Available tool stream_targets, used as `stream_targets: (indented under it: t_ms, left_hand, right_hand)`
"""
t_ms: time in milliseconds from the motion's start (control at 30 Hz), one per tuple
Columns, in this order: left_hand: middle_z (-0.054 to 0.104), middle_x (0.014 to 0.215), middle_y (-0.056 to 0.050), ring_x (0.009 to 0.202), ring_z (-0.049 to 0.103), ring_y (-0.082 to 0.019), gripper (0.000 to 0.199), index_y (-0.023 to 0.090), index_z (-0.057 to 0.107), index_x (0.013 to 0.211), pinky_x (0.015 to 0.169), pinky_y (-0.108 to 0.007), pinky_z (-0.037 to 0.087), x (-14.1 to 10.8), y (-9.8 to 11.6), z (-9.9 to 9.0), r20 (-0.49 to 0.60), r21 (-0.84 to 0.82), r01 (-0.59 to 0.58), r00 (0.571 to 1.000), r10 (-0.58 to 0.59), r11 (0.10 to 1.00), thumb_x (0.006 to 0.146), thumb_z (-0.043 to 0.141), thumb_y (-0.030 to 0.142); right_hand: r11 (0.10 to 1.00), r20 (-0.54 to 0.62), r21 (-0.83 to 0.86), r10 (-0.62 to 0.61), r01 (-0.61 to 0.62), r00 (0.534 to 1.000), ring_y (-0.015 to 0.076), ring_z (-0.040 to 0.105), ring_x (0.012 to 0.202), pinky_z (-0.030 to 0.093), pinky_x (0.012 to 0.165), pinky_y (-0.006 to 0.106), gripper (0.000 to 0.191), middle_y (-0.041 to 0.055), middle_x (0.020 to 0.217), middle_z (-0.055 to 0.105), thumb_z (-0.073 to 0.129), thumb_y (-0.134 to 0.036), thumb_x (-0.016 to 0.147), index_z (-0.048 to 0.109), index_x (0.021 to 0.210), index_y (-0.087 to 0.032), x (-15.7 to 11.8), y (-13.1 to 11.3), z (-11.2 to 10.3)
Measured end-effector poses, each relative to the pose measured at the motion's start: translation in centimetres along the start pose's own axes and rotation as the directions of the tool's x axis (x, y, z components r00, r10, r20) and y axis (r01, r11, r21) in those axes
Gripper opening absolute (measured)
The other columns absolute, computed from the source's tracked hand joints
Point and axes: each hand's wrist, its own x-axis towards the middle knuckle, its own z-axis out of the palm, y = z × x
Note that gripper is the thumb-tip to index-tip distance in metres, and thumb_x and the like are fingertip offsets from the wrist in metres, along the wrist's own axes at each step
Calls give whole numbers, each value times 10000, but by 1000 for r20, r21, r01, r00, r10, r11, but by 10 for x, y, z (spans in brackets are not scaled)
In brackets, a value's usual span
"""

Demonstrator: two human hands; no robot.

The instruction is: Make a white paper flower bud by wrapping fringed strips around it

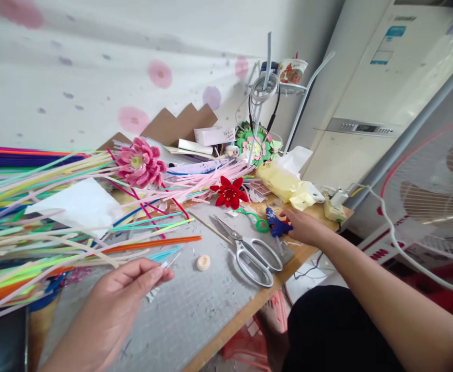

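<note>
My left hand (133, 294) is over the grey cutting mat (172, 336), thumb and forefinger pinched on a thin whitish wire-like piece (174, 259). At the right end of the mat, my right hand (298, 225) has its fingers closed around the back of a blue hot glue gun (276, 223); part of the tool is hidden by them. Large scissors (245, 250) lie between the hands, blades partly open. A small cream-coloured roll (203, 262) rests to their left. Behind the scissors are a red flower (230, 192) and a green ring-shaped curl (262, 225).
Many coloured fuzzy stems (75, 243) cover the left side, beneath a white sheet (81, 204). A pink flower (139, 161) stands behind. Further right are a yellow packet (283, 181), a power strip (334, 206) with cables, and a fan (436, 191) beyond the wooden table edge (226, 333).
</note>
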Motion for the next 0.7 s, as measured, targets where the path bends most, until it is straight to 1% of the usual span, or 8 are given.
stream_targets:
  t_ms: [167, 300, 367, 400, 467, 533, 633, 700]
  left_hand:
    - [693, 720, 10, 794, 618, -166, 222, 206, 695, 692, 800, -283, 463, -3, 2, 2, -16, -102, 6, 1000, -7, 995, 648, 772, 409]
    - [704, 736, -20, 777, 624, -169, 179, 173, 697, 715, 782, -304, 470, -6, 5, 5, -52, -133, -21, 999, 14, 991, 700, 739, 346]
    - [716, 772, -31, 802, 633, -174, 155, 170, 703, 747, 797, -312, 470, -6, 4, 5, -46, -149, -28, 999, 22, 988, 730, 717, 323]
    - [721, 785, -34, 812, 636, -175, 147, 170, 706, 757, 808, -317, 470, -6, 3, 4, -36, -153, -32, 999, 27, 988, 742, 708, 316]
    - [728, 798, -37, 823, 643, -177, 140, 172, 710, 765, 830, -325, 470, -6, 1, 3, -17, -149, -41, 999, 39, 988, 761, 694, 311]
    - [733, 793, -38, 824, 650, -179, 143, 173, 712, 760, 843, -329, 468, -8, 0, 2, -10, -130, -52, 999, 51, 990, 770, 688, 314]
    - [738, 787, -36, 833, 657, -184, 146, 175, 711, 750, 847, -326, 465, -10, 1, 0, -13, -108, -58, 998, 57, 993, 775, 683, 316]
    - [738, 786, -36, 834, 658, -183, 146, 174, 711, 749, 841, -321, 465, -11, 2, 0, -18, -94, -63, 998, 61, 994, 781, 675, 312]
  right_hand:
    - [1000, -53, -15, 18, -19, 998, 269, 616, 816, 444, 721, 346, 416, 153, 1074, 558, 688, -155, 629, 626, 1041, -159, 0, 0, -1]
    - [998, -238, 64, 35, -21, 971, 324, 597, 871, 440, 727, 390, 190, 164, 945, 587, 581, -136, 734, 612, 910, -198, -11, -10, -14]
    - [926, -393, 375, 122, 38, 911, 335, 598, 825, 448, 668, 426, 117, 138, 901, 632, 602, -248, 775, 598, 891, -258, -21, -28, -15]
    - [832, -345, 547, 124, 91, 930, 328, 607, 792, 463, 628, 429, 150, 112, 899, 657, 630, -314, 775, 599, 920, -289, -28, -42, -14]
    - [638, -210, 757, 35, 140, 977, 317, 621, 756, 493, 580, 426, 289, 73, 923, 688, 697, -395, 728, 620, 998, -327, -43, -74, -9]
    - [525, -153, 821, -175, 223, 973, 297, 635, 774, 520, 605, 403, 304, 66, 909, 688, 720, -372, 722, 635, 1007, -311, -58, -109, -7]
    - [487, -148, 792, -431, 367, 890, 251, 624, 805, 525, 671, 360, 140, 54, 892, 652, 665, -306, 789, 647, 926, -285, -70, -150, -10]
    - [498, -161, 745, -511, 443, 845, 226, 608, 799, 513, 675, 336, 64, 44, 857, 614, 614, -288, 827, 637, 882, -264, -73, -166, -14]
